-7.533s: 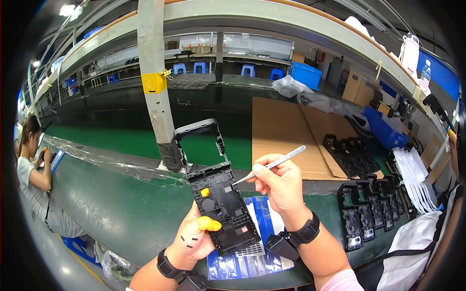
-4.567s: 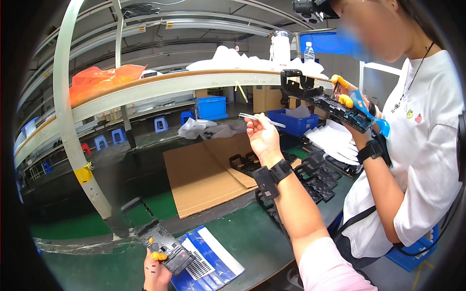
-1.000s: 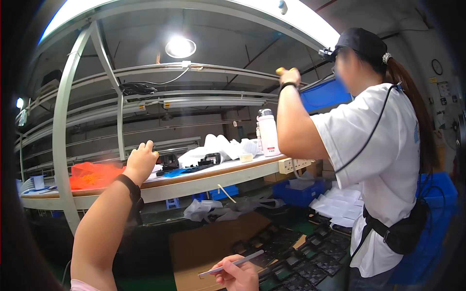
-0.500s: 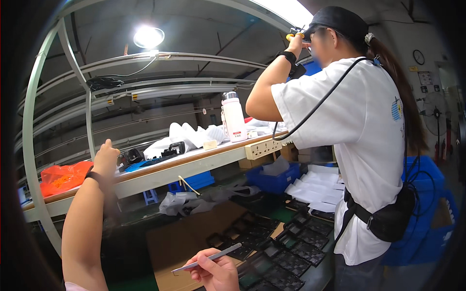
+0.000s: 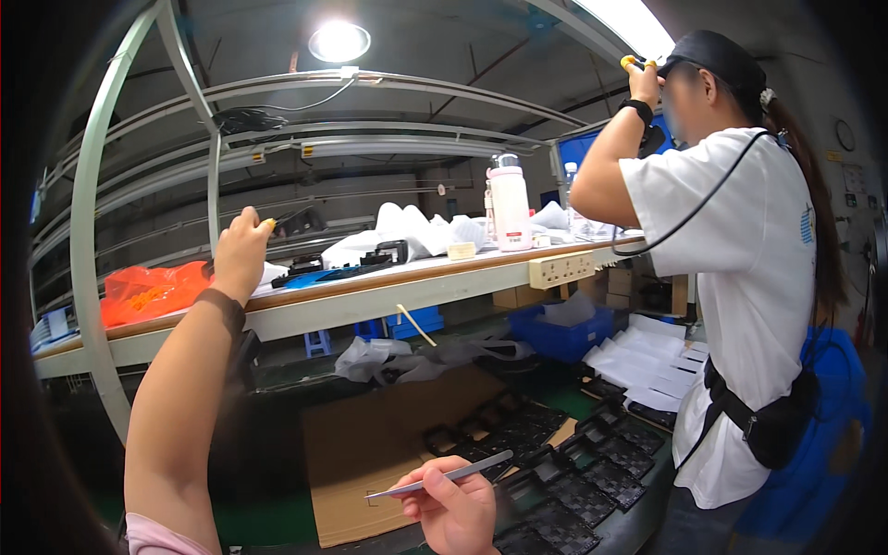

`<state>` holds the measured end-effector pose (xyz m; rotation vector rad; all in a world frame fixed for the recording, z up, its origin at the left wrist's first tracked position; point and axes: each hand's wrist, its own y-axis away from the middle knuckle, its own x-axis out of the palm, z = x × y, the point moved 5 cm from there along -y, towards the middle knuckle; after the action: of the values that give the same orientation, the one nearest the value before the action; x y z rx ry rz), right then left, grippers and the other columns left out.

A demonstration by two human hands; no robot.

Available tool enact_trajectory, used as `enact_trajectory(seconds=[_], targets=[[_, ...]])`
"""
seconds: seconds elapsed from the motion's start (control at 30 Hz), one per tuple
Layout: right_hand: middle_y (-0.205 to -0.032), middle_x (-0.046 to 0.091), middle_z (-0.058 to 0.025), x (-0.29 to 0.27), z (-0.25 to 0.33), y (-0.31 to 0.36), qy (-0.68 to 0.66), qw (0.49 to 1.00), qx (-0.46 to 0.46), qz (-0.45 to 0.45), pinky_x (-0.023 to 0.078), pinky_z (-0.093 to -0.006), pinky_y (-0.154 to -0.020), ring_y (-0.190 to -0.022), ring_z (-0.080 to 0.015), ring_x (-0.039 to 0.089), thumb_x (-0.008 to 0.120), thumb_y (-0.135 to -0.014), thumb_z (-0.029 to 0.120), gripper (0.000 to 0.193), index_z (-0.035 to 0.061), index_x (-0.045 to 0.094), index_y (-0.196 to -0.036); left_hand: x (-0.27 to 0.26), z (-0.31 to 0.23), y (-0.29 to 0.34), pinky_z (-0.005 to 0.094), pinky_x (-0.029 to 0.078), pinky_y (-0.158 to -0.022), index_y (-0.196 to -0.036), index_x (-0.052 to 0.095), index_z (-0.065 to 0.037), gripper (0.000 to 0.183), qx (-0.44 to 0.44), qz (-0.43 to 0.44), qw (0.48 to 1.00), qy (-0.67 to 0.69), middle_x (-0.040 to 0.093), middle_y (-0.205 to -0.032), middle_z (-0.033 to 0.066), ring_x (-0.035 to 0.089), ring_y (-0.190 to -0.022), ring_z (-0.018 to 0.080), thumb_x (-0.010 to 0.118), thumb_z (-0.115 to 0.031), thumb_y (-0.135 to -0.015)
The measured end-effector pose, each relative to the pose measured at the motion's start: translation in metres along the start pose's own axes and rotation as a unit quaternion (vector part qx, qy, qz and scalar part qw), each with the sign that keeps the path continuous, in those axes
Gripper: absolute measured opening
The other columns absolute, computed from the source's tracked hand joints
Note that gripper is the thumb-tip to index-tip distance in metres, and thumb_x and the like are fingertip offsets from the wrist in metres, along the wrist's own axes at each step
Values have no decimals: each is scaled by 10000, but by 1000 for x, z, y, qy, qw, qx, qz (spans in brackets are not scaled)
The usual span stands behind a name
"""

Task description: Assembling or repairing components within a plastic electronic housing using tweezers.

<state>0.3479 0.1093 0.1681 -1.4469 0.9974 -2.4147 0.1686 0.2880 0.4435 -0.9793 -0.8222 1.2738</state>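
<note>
The right hand (image 5: 450,507) pinches metal tweezers (image 5: 479,464), a thin bent piece (image 5: 372,499) at their tip; the left hand (image 5: 240,252) is raised by the shelf (image 5: 370,303), a blurred dark object (image 5: 302,222) at its fingertips, whether grasped I cannot tell; black plastic frames (image 5: 583,490) lie right of the right hand.

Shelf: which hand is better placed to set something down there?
Likely the left hand: it's up by the shelf, apparently holding a dark item; the right hand is lower, with tweezers.
</note>
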Motion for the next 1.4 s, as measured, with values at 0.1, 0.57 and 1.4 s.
enact_trajectory(seconds=[0.1, 0.57, 1.4], targets=[[-816, 627, -142, 3, -5, 1, 15, 1000, 8, 5, 462, -229, -560, -622, -137, 574, 533, -874, 101, 107, 5, 574, -894, -11, 3, -1, 348, 438, -652, -812, 598, -85, 89, 34, -9, 999, -19, 482, -848, 61, 531, -804, 221, 528, -72, -760], [-683, 510, -23, -23, 30, -3, 125, 984, -118, -49, 339, -146, -412, -538, -56, 450, 497, -883, 171, 112, 75, 495, -826, -45, -10, -7, 393, 488, -645, -843, 628, -114, 106, 60, -85, 993, 56, 561, -894, 101, 579, -841, 266, 559, -153, -772], [-689, 563, -91, 29, -53, 20, 109, 991, 33, -75, 379, -205, -350, -470, -107, 487, 544, -861, 124, 96, 51, 500, -817, -150, -29, 100, 383, 379, -909, -1039, 582, -27, 364, -56, -124, 908, 396, 345, -1209, 188, 444, -1036, 321, 652, -1, -683]])
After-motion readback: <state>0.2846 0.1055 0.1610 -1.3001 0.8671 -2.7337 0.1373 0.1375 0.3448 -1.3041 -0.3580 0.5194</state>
